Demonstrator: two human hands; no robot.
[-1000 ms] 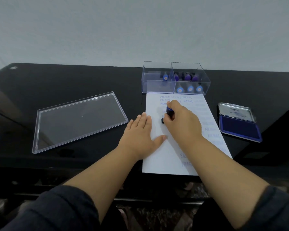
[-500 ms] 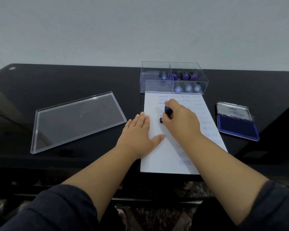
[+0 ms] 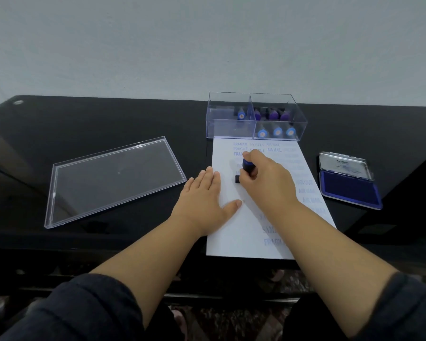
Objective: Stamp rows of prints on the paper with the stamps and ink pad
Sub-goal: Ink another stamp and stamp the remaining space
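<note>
A white sheet of paper [image 3: 234,232] lies on the black table, with blue prints reading FRAGILE, SAMPLE and AIR MAIL in rows at its top and down its right side. My right hand [image 3: 268,183] grips a blue-handled stamp [image 3: 247,166] whose black base rests on the paper's left part. My left hand [image 3: 204,200] lies flat, fingers spread, on the paper's left edge. An open blue ink pad [image 3: 349,190] sits right of the paper.
A clear two-compartment box [image 3: 231,126] holding several blue and purple stamps stands at the paper's top edge. Its clear lid [image 3: 113,180] lies flat to the left. The black table [image 3: 84,119] meets a pale wall behind.
Both hands and the stamp stay in nearly the same place on the paper; only the camera view has shifted slightly.
</note>
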